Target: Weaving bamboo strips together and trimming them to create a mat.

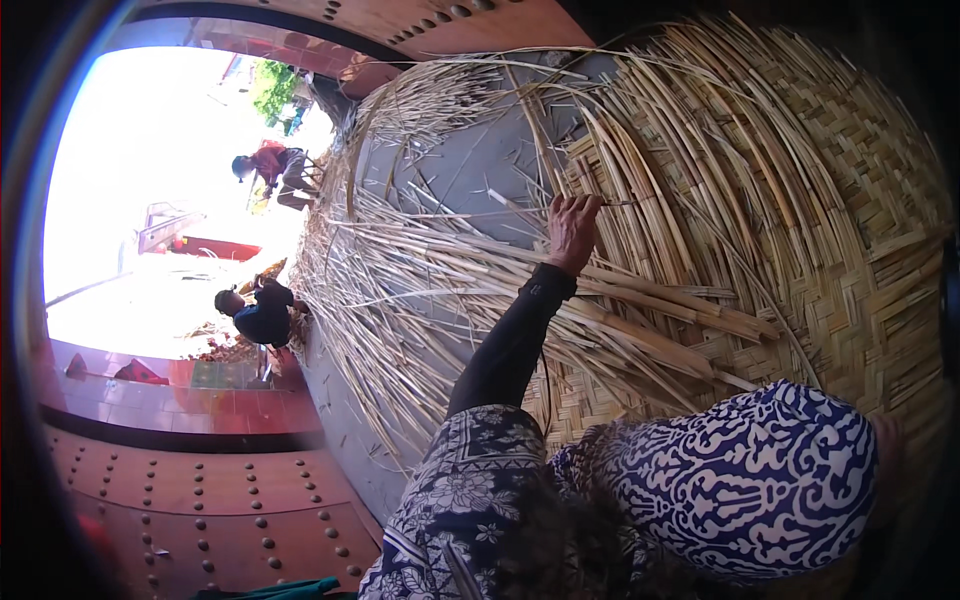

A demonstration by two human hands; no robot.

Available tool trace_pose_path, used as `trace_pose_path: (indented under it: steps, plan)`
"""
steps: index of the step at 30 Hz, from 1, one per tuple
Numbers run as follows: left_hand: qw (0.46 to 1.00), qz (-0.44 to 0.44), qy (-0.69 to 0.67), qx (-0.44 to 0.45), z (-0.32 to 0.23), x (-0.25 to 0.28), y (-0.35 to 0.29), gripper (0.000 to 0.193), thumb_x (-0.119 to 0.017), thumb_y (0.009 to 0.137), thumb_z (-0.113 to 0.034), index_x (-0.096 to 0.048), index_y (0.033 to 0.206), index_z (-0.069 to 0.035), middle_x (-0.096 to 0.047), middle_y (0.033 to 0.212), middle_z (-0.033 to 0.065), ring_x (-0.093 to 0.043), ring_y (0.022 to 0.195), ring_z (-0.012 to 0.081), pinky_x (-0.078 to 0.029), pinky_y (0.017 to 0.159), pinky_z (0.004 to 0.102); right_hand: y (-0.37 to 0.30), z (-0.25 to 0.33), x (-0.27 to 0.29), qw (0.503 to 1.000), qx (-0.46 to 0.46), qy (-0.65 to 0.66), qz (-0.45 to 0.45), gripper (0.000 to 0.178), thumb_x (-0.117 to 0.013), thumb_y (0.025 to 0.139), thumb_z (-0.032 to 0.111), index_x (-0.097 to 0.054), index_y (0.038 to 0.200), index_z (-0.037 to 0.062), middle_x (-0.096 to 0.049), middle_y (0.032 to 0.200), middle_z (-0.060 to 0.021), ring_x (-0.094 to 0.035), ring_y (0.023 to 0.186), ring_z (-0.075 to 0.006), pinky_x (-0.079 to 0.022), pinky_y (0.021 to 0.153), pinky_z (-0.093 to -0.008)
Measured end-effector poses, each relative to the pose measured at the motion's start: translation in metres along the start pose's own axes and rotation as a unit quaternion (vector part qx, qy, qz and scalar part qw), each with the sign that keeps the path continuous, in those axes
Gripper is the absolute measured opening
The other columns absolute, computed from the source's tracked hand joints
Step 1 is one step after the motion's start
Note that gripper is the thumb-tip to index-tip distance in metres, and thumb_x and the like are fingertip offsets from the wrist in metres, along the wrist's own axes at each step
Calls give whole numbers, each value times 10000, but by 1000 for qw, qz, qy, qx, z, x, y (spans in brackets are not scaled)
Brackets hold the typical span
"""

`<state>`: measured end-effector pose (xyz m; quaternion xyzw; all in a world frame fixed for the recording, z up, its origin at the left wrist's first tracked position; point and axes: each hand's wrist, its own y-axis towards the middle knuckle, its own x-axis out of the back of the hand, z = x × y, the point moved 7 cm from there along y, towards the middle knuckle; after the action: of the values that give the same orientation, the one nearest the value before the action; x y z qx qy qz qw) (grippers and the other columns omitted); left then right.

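Reaching out over the reeds is my left hand (pixel 573 232), at the end of a dark sleeve. Its fingers are curled closed, and a thin dark piece (pixel 620 203) sticks out to the right from the fingertips; its kind is too small to make out. Just right of the hand, long split reed stalks (pixel 650 215) lie side by side on a woven mat (pixel 840 330). Below the wrist a thick bundle of loose stalks (pixel 450 270) fans out to the left. My right hand does not show. Blue and white patterned cloth (pixel 750 480) covers my leg at the lower right.
Grey floor (pixel 450 180) shows between the reed heaps, with cut bits scattered on it. More stalks (pixel 430 100) lie farther off. A studded reddish panel (pixel 220 510) stands at the lower left. Two other people, one in dark blue (pixel 265 312), one in red (pixel 268 165), are at the bright opening.
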<state>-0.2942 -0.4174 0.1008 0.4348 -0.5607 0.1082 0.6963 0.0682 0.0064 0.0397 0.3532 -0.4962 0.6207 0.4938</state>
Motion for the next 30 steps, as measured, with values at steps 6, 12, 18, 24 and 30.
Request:
trace_pose_path:
  steps: [6, 12, 18, 24, 30]
  plan:
    - [940, -27, -340, -25, -185, 43, 120, 58, -535, 725, -1, -535, 780, -18, -532, 703, 98, -541, 661, 244, -435, 562, 336, 69, 28, 12, 788, -130, 594, -94, 375, -451, 828, 116, -402, 1196, 65, -493, 1064, -68, -502, 699, -112, -408, 599, -225]
    - [741, 39, -647, -176, -349, 30, 109, 326, -606, 646, -55, -546, 964, -19, -494, 1027, 144, -409, 1063, 310, -322, 906, 447, 125, 152, 129, 441, 443, 775, -90, 476, -356, 885, 328, -255, 1264, 58, -359, 1237, -82, -379, 1120, -194, -357, 896, -288]
    - [930, 60, -273, -239, -309, 40, 102, 650, -652, 667, -215, -358, 1232, -85, -399, 1234, 136, -337, 1166, 304, -215, 976, 509, 56, -12, 79, 492, -89, 831, -244, 268, -451, 869, 178, -467, 1109, 60, -538, 1028, -63, -543, 827, -85, -443, 717, -210]
    - [874, 173, -427, -155, -277, 60, 139, 314, -458, 650, 155, -606, 869, -14, -599, 788, 102, -604, 694, 182, -504, 580, 281, -81, -71, 164, 518, -100, 770, -359, 254, -500, 846, 167, -484, 1075, 58, -540, 1006, -39, -531, 762, -43, -444, 657, -183]
    - [921, 93, -247, -287, -376, 194, 188, 224, -563, 760, -58, -592, 982, -64, -586, 742, 81, -562, 677, 141, -444, 582, 256, -180, -55, 156, 428, -106, 788, -429, 264, -546, 818, 157, -498, 1050, 39, -540, 926, -4, -533, 740, -31, -427, 610, -162]
